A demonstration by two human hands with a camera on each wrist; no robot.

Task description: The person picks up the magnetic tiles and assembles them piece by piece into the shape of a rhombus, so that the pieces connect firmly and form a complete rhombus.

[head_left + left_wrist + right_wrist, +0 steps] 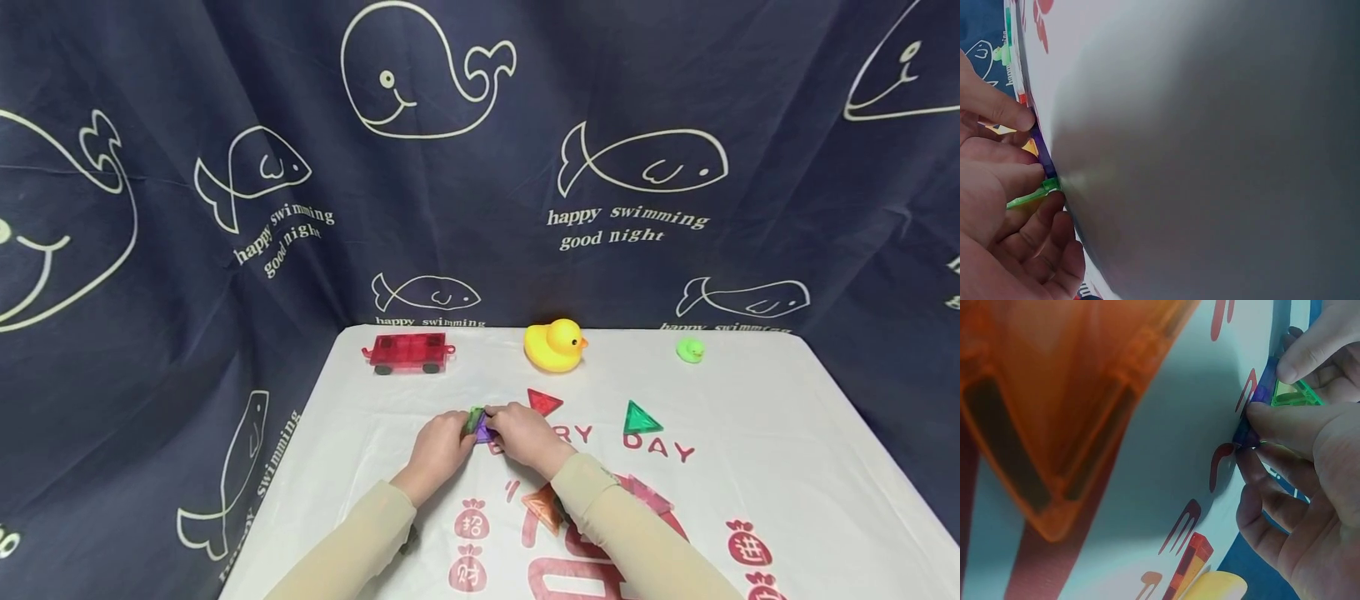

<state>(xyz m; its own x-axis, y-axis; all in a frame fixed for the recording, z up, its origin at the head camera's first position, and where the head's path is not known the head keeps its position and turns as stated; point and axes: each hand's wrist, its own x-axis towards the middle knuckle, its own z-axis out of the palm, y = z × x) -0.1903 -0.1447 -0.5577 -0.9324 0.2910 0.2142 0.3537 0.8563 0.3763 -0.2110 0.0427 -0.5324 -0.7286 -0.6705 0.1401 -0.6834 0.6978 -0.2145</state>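
Note:
At the middle of the white table, my left hand [442, 446] pinches a green translucent triangular magnetic tile [1294, 395] between thumb and fingers. My right hand [525, 433] pinches a purple magnetic tile [483, 431] from the other side. In the right wrist view the green tile stands up at an angle, its edge touching the purple tile [1264, 384]. The purple tile lies low against the tabletop. Fingers cover much of both tiles, and in the left wrist view the green tile [1034, 195] shows just beside the left thumb.
A red wheeled tile car [410, 352], a yellow duck [553, 346] and a small green duck [690, 350] stand along the back. Nearby lie a red triangle tile [543, 402] and a dark green one [641, 418]. An orange triangle [543, 506] and a pink tile [648, 494] lie by the right forearm.

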